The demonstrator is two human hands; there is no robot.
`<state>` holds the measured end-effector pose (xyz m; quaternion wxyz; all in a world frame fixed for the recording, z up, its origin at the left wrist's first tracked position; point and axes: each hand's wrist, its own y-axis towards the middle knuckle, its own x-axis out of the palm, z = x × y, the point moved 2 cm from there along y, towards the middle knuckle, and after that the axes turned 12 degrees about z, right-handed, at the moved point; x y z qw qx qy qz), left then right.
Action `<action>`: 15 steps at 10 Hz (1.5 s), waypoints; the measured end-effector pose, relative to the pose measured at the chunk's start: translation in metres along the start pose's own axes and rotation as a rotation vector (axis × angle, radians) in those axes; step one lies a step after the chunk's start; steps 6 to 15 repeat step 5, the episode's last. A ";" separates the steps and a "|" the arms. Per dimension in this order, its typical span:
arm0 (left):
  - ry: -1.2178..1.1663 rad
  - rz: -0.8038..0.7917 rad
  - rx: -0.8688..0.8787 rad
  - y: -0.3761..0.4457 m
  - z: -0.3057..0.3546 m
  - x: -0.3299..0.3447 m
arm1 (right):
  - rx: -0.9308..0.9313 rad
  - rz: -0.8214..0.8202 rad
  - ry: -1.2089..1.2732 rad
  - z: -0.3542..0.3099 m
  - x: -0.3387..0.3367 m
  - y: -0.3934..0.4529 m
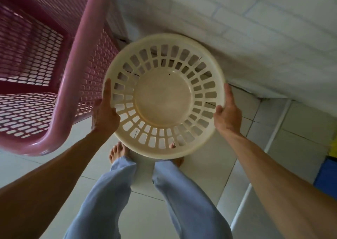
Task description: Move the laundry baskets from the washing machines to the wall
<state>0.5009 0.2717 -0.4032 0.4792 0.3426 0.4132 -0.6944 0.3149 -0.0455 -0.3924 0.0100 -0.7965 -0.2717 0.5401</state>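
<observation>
My left hand (105,114) and right hand (227,115) are closed on opposite sides of the round cream basket (164,96), fingers curled over its rim, held above my feet. I should lower it level, just beside the pink basket (60,85), rim touching the white brick wall (255,38) beyond, onto the tiled floor (200,180).

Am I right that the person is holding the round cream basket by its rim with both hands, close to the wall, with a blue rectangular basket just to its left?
Not quite: the rectangular basket to the left is pink, not blue, as the head view shows. The rest holds: the left hand and right hand grip the rim of the round cream basket close to the wall.
</observation>
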 end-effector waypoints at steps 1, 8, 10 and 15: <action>0.009 -0.026 0.015 -0.001 0.005 -0.001 | 0.012 -0.025 -0.070 -0.001 -0.001 -0.002; -0.137 -0.245 -0.096 -0.046 0.058 -0.083 | 0.118 -0.164 -0.146 -0.056 -0.051 -0.062; -0.137 -0.245 -0.096 -0.046 0.058 -0.083 | 0.118 -0.164 -0.146 -0.056 -0.051 -0.062; -0.137 -0.245 -0.096 -0.046 0.058 -0.083 | 0.118 -0.164 -0.146 -0.056 -0.051 -0.062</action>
